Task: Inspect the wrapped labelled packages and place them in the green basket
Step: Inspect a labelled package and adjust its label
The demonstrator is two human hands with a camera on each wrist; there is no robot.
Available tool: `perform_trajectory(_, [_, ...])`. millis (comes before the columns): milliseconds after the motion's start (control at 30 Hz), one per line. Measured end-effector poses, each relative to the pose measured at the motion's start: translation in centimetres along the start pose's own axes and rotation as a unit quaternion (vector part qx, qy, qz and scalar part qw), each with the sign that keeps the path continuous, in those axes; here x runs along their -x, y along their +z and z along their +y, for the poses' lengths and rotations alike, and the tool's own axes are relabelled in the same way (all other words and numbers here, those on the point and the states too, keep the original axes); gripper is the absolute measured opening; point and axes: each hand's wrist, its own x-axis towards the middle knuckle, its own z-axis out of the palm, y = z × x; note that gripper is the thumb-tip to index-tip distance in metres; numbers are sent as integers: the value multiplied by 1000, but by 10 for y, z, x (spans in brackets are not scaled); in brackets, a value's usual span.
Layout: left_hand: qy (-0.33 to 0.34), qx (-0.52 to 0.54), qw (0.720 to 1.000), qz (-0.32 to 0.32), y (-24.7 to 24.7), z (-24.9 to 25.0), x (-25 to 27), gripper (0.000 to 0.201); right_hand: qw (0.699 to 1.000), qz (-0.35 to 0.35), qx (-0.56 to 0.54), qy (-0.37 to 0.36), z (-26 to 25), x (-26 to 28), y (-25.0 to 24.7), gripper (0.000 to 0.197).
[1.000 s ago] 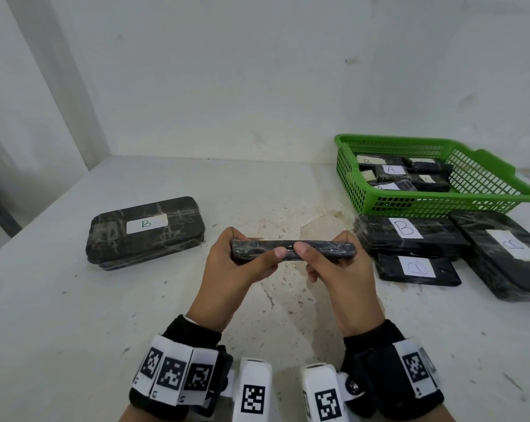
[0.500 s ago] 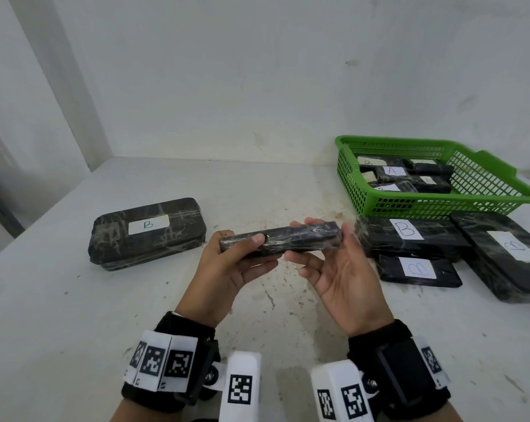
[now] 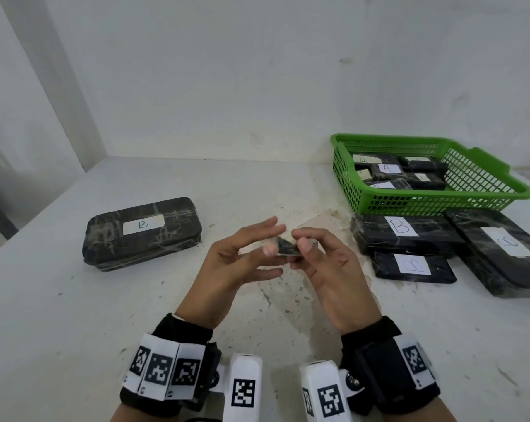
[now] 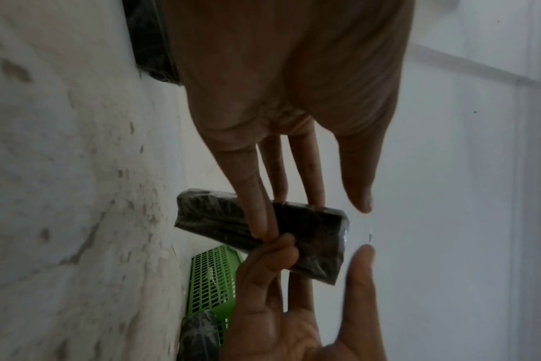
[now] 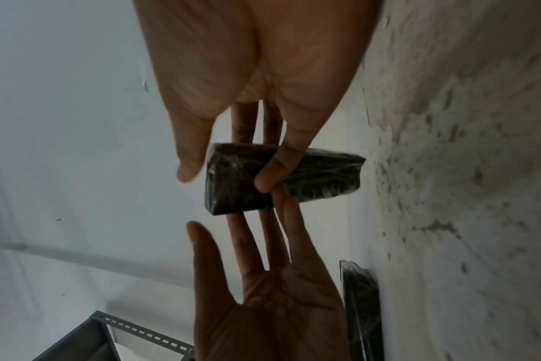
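Note:
A small black wrapped package (image 3: 285,246) hangs above the table between my two hands, its end turned toward me and no label showing. My left hand (image 3: 273,239) holds it from the left, the thumb by its near end and the index finger lifted. My right hand (image 3: 303,242) holds it from the right. In the left wrist view the package (image 4: 309,234) sits between the little finger in front and the other fingers behind. The right wrist view shows the same grip on the package (image 5: 325,175). The green basket (image 3: 425,205) stands at the back right with several labelled packages (image 3: 387,169) inside.
A large wrapped package marked B (image 3: 142,231) lies on the table to the left. Three more wrapped packages lie in front of the basket: a thick one (image 3: 400,229), a flat one (image 3: 414,266) and a long one (image 3: 501,251). White walls close the back and left.
The package lay sideways across both hands before. It has been turned so one end faces me, and my fingertips have drawn together around it.

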Motion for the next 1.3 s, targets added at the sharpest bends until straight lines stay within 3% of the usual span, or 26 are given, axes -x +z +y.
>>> perform_trajectory(167, [40, -12, 998, 37, -2, -4, -1, 21, 998, -31, -40, 26, -3, 1, 0, 68])
perform_trajectory(233, [39, -7, 998, 39, -3, -4, -1, 15, 999, -31, -29, 20, -2, 2, 1, 62])
perform_trajectory(433, [42, -17, 999, 29, 0, -3, 0, 33, 999, 12, 28, -24, 3, 3, 3, 46])
perform_trajectory(633, [32, -38, 997, 57, 0, -5, 0, 18, 998, 13, 55, -18, 8, 3, 3, 39])
perform_trajectory(833, [34, -27, 998, 55, 0, -4, 0, 24, 999, 5, 35, -16, 8, 2, 3, 66])
perform_trajectory(1000, [27, -36, 998, 51, 1, -3, 1, 18, 999, 16, 42, -22, 9, 3, 0, 49])
perform_trajectory(1167, [29, -42, 997, 57, 1, -2, 2, 15, 999, -4, 41, -19, 8, 4, 1, 59])
perform_trajectory(1300, [32, -30, 998, 41, -1, 1, 3, 21, 999, -2, 38, -20, 8, 5, 2, 35])
